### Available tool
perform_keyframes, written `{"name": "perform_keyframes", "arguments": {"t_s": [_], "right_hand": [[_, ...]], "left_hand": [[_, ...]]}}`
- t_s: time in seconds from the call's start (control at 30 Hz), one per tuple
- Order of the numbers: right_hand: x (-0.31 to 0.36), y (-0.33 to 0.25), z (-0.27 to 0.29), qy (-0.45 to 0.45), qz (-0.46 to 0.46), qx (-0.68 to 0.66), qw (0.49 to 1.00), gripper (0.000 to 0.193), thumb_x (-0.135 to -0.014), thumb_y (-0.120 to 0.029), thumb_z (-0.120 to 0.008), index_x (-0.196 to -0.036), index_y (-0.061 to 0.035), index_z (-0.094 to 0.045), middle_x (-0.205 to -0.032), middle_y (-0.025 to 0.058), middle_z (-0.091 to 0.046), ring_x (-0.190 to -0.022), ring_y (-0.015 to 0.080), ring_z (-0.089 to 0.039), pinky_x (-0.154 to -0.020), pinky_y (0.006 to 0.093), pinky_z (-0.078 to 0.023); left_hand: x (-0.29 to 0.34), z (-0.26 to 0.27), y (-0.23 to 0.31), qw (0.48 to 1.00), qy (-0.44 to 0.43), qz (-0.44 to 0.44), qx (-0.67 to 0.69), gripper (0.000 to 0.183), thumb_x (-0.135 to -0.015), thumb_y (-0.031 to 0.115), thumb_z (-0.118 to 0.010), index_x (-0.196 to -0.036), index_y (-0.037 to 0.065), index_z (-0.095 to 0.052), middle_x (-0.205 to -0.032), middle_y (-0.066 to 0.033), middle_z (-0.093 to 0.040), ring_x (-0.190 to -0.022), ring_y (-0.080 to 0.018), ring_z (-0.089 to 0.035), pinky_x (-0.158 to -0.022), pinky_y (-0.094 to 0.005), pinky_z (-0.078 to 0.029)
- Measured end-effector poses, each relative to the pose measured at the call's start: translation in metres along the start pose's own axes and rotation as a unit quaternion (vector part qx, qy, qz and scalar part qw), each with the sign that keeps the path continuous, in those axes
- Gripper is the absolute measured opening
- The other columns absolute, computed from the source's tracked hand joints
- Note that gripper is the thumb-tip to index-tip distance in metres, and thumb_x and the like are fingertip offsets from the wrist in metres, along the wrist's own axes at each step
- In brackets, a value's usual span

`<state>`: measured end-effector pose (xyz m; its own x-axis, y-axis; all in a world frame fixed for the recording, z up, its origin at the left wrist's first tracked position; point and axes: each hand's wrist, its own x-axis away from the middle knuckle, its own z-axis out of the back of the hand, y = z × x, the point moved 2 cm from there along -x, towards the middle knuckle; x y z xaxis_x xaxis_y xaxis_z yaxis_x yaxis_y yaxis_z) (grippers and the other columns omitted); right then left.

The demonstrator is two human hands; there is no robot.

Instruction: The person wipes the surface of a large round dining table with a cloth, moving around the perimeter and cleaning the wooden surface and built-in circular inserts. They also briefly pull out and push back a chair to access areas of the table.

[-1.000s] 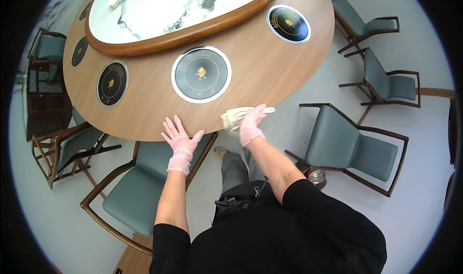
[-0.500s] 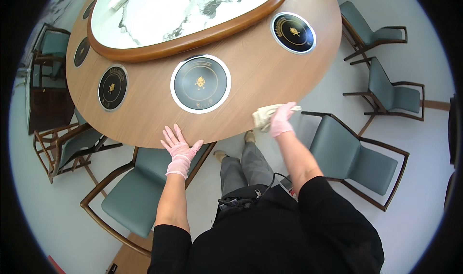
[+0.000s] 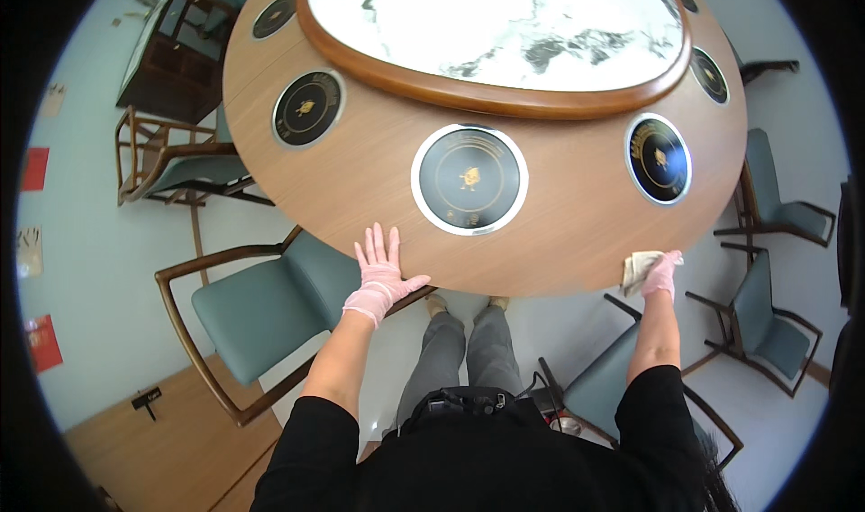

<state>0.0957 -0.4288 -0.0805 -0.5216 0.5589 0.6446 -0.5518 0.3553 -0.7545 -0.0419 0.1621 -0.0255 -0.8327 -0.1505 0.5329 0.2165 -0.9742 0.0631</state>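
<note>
A round wooden table (image 3: 550,255) curves in front of me. My left hand (image 3: 382,273), in a thin pink glove, lies on its near edge with the fingers spread. To the right, my right hand (image 3: 662,273), gloved the same way, grips a folded cream cloth (image 3: 638,270) against the table's rim. Between and beyond my hands, a round black induction plate (image 3: 469,181) with a silver ring is set into the wood. A second black plate (image 3: 659,159) lies beyond the cloth.
A marble turntable (image 3: 505,26) with a wooden rim fills the table's middle. Further plates (image 3: 308,108) are set round it. One green chair (image 3: 261,309) stands at my left, another (image 3: 599,381) at my right below the cloth. More chairs (image 3: 770,323) stand farther right.
My view has turned, so the table sits farther right in it. My right hand has moved right along the edge with the cloth. My left hand stays spread on the edge.
</note>
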Motion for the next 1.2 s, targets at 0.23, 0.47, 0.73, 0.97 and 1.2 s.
{"name": "perform_keyframes", "arguments": {"t_s": [0.23, 0.47, 0.73, 0.97, 1.2], "right_hand": [[0.02, 0.018, -0.018, -0.029, 0.041, -0.022, 0.998, 0.079, -0.1, -0.064, -0.026, -0.154, -0.006, -0.025, -0.159, 0.0055, -0.032, -0.143, 0.0214, -0.032, -0.119, 0.0359, -0.023], [0.087, 0.06, -0.051, 0.027, 0.023, -0.068, 0.997, 0.076, -0.101, -0.062, -0.024, -0.149, -0.0038, -0.034, -0.147, 0.007, -0.045, -0.133, 0.0226, -0.043, -0.114, 0.0343, -0.03], [0.17, 0.137, -0.113, 0.058, -0.022, -0.153, 0.986, 0.086, -0.094, -0.072, -0.023, -0.149, -0.0066, -0.035, -0.144, 0.0073, -0.048, -0.129, 0.0247, -0.045, -0.113, 0.0362, -0.031], [0.234, 0.166, -0.149, 0.182, -0.018, -0.077, 0.98, 0.082, -0.1, -0.062, -0.021, -0.151, 0.0016, -0.031, -0.155, 0.0185, -0.037, -0.14, 0.0315, -0.039, -0.117, 0.0417, -0.028], [0.314, 0.205, -0.222, 0.23, -0.116, -0.102, 0.961, 0.09, -0.096, -0.068, -0.022, -0.156, -0.0007, -0.017, -0.16, 0.0228, -0.025, -0.147, 0.0346, -0.03, -0.12, 0.0402, -0.024]], "left_hand": [[0.007, -0.014, -0.007, 0.999, 0.038, 0.002, 0.018, 0.132, -0.069, 0.083, -0.06, -0.158, 0.003, -0.004, -0.162, -0.0297, 0.006, -0.15, -0.0453, 0.011, -0.116, -0.0638, 0.005], [0.008, -0.004, -0.006, 1.0, 0.003, 0.003, 0.013, 0.125, -0.073, 0.085, -0.052, -0.16, 0.009, -0.005, -0.164, -0.025, 0.009, -0.151, -0.0427, 0.01, -0.116, -0.0644, 0.008], [0.006, -0.001, -0.002, 0.999, 0.015, -0.023, 0.03, 0.124, -0.076, 0.081, -0.052, -0.159, 0.005, 0.001, -0.163, -0.0273, 0.009, -0.15, -0.0432, 0.013, -0.116, -0.0642, 0.007], [0.003, -0.005, -0.003, 0.993, 0.028, -0.073, 0.092, 0.126, -0.075, 0.084, -0.052, -0.159, 0.007, 0.002, -0.163, -0.0235, 0.013, -0.15, -0.0419, 0.015, -0.116, -0.0634, 0.008], [0.001, -0.013, -0.035, 0.978, 0.036, -0.123, 0.167, 0.106, -0.084, 0.077, -0.049, -0.159, 0.01, -0.013, -0.165, -0.0197, 0.005, -0.152, -0.0377, 0.01, -0.118, -0.0592, 0.007]]}}
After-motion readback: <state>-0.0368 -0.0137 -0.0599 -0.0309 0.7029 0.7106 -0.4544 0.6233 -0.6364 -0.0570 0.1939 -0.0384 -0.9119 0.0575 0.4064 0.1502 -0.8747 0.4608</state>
